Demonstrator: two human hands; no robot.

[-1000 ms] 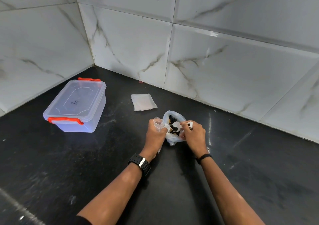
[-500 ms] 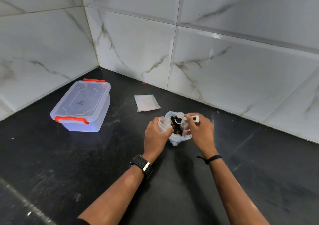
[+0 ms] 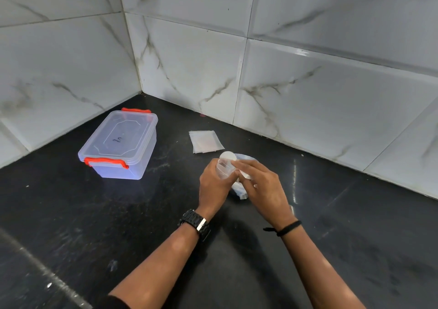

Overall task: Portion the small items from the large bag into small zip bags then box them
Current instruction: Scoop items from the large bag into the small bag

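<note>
Black stone countertop (image 3: 99, 225) with pale streaks and scuffs, filling the near ground from the left edge to the right; glossy white marble-look wall tiles (image 3: 308, 95) with grey veins behind, meeting in a corner at far left of centre. Bright glints on the tiles and a thin vertical reflection on the counter to the right of the hands.

At left, well apart from the hands: clear rectangular plastic storage box (image 3: 119, 146) with red clip handles at its near and far ends, lid on, a dark scribble on the lid; contents, if any, not discernible through the plastic.

Further right, flat on the counter near the back wall: small stack of clear zip bags (image 3: 205, 141), count impossible to tell.

Just nearer than that stack, at centre: large translucent plastic bag (image 3: 245, 159) lying on the counter, mostly hidden behind both hands; small items inside not visible. Left hand (image 3: 213, 186), black wristwatch (image 3: 196, 223) on its wrist, fingers curled round a small clear plastic piece (image 3: 224, 167) held over the bag; whether this is a zip bag or a little container too blurred to tell. Round white disc (image 3: 228, 155) just beyond it, touching or overlapping it, nature unclear. Right hand (image 3: 263, 186), thin black wristband (image 3: 288, 227) on its wrist, fingertips pinching at the same clear piece and a bit of white plastic beneath.

Both forearms cut off by the bottom edge.
</note>
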